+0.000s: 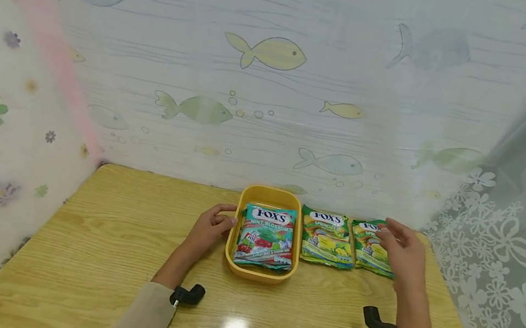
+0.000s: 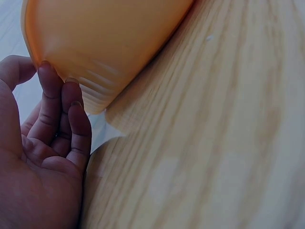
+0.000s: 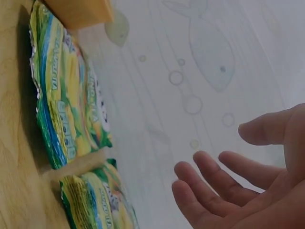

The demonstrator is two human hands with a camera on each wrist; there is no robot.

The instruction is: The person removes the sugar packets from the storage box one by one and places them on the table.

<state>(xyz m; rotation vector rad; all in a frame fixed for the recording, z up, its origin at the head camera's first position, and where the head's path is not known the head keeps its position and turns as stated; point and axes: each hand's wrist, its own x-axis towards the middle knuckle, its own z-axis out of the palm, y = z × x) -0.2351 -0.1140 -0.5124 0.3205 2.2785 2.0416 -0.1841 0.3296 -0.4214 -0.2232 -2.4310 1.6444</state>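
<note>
A yellow plastic tub (image 1: 260, 275) stands on the table and holds FOX'S Mint Blossom candy bags (image 1: 265, 236), lying face up. My left hand (image 1: 211, 226) is at the tub's left side, pinching its rim between thumb and fingers; the left wrist view shows the fingertips against the tub's outer wall (image 2: 119, 43). To the right of the tub lies a green and yellow FOX'S Spring Tea candy bag (image 1: 328, 239). Over a second Spring Tea bag (image 1: 371, 250), partly hidden, hovers my right hand (image 1: 405, 255), fingers loosely bent and holding nothing.
The wooden table (image 1: 131, 257) meets a fish-printed curtain (image 1: 257, 130) right behind the tub and bags. A flower-patterned sheet (image 1: 513, 308) hangs along the right edge, and another flowered sheet (image 1: 3, 163) is on the left.
</note>
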